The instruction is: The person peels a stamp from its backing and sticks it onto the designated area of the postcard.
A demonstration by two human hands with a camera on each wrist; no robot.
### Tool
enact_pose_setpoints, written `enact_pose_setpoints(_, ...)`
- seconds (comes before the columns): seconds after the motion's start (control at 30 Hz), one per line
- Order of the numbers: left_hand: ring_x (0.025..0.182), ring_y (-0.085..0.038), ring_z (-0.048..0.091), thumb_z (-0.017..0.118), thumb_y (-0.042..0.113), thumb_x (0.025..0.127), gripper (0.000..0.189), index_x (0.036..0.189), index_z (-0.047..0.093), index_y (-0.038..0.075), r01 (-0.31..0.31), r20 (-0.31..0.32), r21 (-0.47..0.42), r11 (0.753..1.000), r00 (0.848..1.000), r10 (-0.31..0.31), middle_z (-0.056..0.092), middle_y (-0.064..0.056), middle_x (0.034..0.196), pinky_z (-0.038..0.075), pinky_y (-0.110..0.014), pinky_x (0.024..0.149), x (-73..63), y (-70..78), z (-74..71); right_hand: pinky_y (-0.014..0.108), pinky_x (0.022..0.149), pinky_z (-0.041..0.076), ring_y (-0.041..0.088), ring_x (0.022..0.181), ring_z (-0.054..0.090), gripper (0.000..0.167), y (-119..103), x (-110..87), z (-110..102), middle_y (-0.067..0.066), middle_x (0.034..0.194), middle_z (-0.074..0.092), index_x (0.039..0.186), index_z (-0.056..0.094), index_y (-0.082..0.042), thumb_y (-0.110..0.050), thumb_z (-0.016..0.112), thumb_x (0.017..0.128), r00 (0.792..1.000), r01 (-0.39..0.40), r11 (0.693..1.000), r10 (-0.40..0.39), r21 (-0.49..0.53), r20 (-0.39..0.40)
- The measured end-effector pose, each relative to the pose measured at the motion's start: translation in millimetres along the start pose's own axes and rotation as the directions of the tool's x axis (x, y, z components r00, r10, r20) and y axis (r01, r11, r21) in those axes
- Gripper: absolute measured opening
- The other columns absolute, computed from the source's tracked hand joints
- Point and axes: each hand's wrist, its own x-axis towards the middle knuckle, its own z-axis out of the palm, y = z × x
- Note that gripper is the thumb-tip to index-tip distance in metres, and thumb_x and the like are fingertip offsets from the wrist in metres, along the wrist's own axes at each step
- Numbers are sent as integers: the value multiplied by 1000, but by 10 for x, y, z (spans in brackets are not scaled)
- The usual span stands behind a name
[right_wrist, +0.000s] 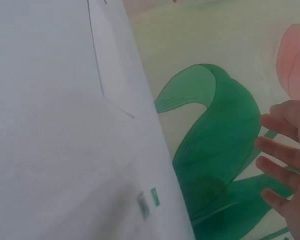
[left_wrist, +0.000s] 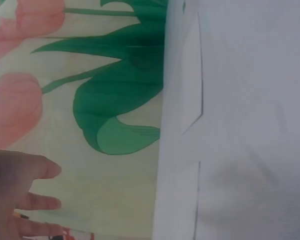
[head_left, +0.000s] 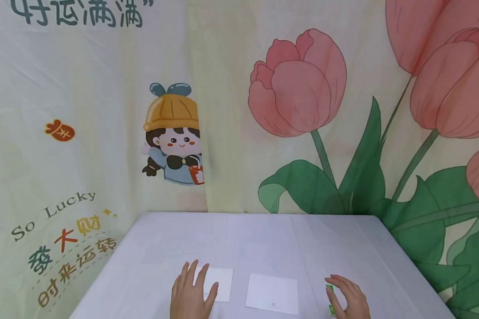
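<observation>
My left hand [head_left: 192, 292] is held with fingers spread and overlaps the left white sheet [head_left: 224, 285] in the head view. The left wrist view shows its fingers [left_wrist: 42, 202] apart, with nothing between them. My right hand [head_left: 350, 297] is over the right part of the table, thumb and forefinger apart. A small green-and-white thing [head_left: 330, 288] shows beside the thumb, which partly hides it. In the right wrist view this thing [right_wrist: 155, 197] lies on the table, away from the loosely bent fingers [right_wrist: 277, 147]. A second white sheet [head_left: 272, 294] lies between the hands, with a tiny mark near its front edge.
A white cloth covers the table [head_left: 243, 239]. Right behind its back edge hangs a printed curtain [head_left: 225, 133] with pink tulips, green leaves, a cartoon figure and lettering. The curtain also runs along the left and right sides.
</observation>
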Motion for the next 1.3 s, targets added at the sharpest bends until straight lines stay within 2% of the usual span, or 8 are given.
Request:
enact_pose_setpoints(0.27, 102, -44, 53, 73, 16, 65, 43, 103, 64, -1, -84, -155, -49, 995, 985, 76, 59, -22, 105, 43, -60, 74, -169, -190, 261, 50, 75, 44, 30, 91, 57, 15, 167, -244, -73, 8, 92, 67, 87, 69, -9, -4, 73, 74, 963, -248, 967, 253, -64, 89)
enact_pose_setpoints(0.47, 99, -45, 54, 74, 16, 64, 43, 103, 64, -1, -60, -130, -53, 997, 990, 52, 60, -22, 103, 44, -61, 69, -271, -365, 481, 50, 75, 46, 30, 94, 57, 14, 287, -338, -94, 8, 93, 68, 90, 70, -10, -6, 72, 76, 929, -340, 937, 348, -83, 127)
enact_pose_setpoints(0.73, 106, -44, 50, 71, 16, 70, 40, 105, 63, -1, 88, 35, -37, 995, 996, -87, 59, -23, 106, 40, -60, 78, -380, -514, 642, 57, 87, 39, 34, 110, 50, 20, 407, -417, -82, 12, 113, 59, 104, 67, -14, -22, 64, 86, 759, -574, 815, 567, -83, 319)
enact_pose_setpoints(0.9, 115, -46, 42, 66, 18, 77, 43, 113, 58, -4, 173, 187, -11, 985, 968, -168, 54, -26, 116, 36, -60, 86, -433, -615, 702, 64, 93, 29, 38, 117, 44, 36, 476, -506, -14, 16, 122, 51, 110, 64, -14, -42, 59, 88, 687, -640, 766, 605, -58, 403)
enact_pose_setpoints(1.03, 122, -48, 32, 64, 22, 80, 51, 122, 52, -6, 207, 312, 7, 978, 929, -199, 45, -29, 127, 29, -63, 92, -440, -686, 712, 67, 92, 25, 40, 121, 40, 48, 592, -587, 103, 11, 128, 49, 118, 61, -21, -56, 56, 84, 668, -617, 783, 572, -76, 475)
enact_pose_setpoints(1.13, 122, -50, 29, 65, 24, 81, 55, 124, 50, -7, 202, 357, 11, 979, 914, -193, 41, -31, 130, 26, -64, 93, -451, -702, 705, 69, 90, 25, 39, 122, 39, 51, 689, -653, 169, 5, 128, 49, 120, 59, -25, -58, 55, 82, 685, -560, 826, 507, -66, 523)
enact_pose_setpoints(1.2, 121, -51, 30, 66, 25, 80, 55, 123, 51, -6, 195, 350, 16, 981, 918, -188, 42, -31, 129, 27, -63, 93, -468, -710, 718, 68, 89, 28, 37, 122, 40, 55, 693, -648, 170, 2, 127, 51, 119, 60, -24, -62, 55, 79, 700, -539, 841, 477, -45, 531)
enact_pose_setpoints(1.3, 120, -52, 31, 68, 26, 79, 54, 120, 54, -6, 186, 314, 16, 982, 932, -182, 44, -32, 128, 28, -63, 93, -501, -716, 777, 65, 91, 30, 32, 121, 41, 57, 669, -592, 150, 2, 126, 55, 116, 63, -22, -62, 60, 76, 693, -541, 839, 479, -50, 539)
